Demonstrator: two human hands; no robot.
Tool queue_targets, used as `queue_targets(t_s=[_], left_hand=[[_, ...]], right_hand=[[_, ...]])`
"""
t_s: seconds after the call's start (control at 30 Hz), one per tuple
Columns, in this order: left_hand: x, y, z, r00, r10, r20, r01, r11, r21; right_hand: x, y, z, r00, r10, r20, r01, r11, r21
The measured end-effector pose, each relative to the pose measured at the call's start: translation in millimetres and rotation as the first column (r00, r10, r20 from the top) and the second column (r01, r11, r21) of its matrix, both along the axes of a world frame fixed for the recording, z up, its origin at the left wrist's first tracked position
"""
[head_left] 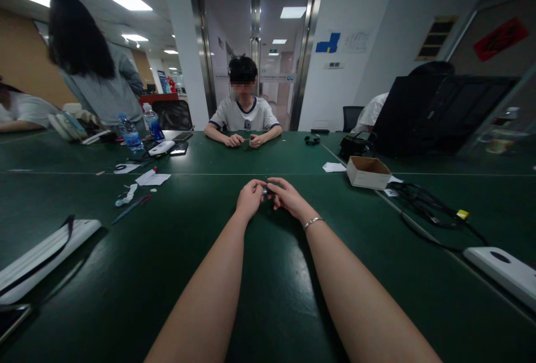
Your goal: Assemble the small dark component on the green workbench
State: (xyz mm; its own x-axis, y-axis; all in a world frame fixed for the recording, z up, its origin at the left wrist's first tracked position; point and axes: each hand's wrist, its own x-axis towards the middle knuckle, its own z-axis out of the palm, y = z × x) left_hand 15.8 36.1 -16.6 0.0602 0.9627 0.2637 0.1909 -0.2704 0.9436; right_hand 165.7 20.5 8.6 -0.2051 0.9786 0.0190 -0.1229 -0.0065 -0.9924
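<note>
Fingers (256, 184) of my left hand (249, 200) are closed around a small, shiny object (264, 190), pinching it between the thumb and the curled fingertips. My right hand (287, 195) comes in from the other side, its thumb and forefinger right at the object, though I cannot tell whether they grip it or only rest against it; the other fingers of that hand bend loosely downward. The object sits between my two hands, just above the green desk (274, 273), mostly covered by my fingers, so I cannot make out what it is. A silver bracelet (314, 221) circles my right wrist. Off to my right, an open box (363, 177) stands near a loose tangle of black cable (427, 201), with a slip of white paper (334, 167) beside it. To my left lie a folded sheet (153, 178), a thin blue strip (129, 209) and, nearer me, a long white case (54, 257). Two bottles (130, 134) stand upright farther off on that side. Straight across the desk, a person in a white shirt (247, 116) sits with both hands near each other on the desktop.
</note>
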Motion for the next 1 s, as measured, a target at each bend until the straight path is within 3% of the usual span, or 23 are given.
queue_targets(t_s=[0.33,0.63,0.83,1.0], left_hand=[[4.1,-1.1,-0.8,0.999,-0.045,0.027,0.044,0.998,0.041],[4.7,-1.7,-3.8,0.998,-0.058,-0.003,0.058,0.998,0.002],[4.0,-8.9,4.1,0.984,-0.006,-0.179,0.007,1.000,0.009],[4.9,-8.6,4.0,0.994,0.039,-0.101,-0.042,0.999,-0.033]], right_hand=[[0.1,3.9,-4.3,0.998,-0.042,-0.052,0.042,0.999,-0.007],[0.8,2.5,-4.0,0.996,-0.062,-0.068,0.060,0.998,-0.032],[2.1,0.5,-2.7,0.997,-0.012,-0.072,0.010,1.000,-0.023],[1.7,1.9,-3.8,0.995,-0.022,-0.094,0.019,0.999,-0.030]])
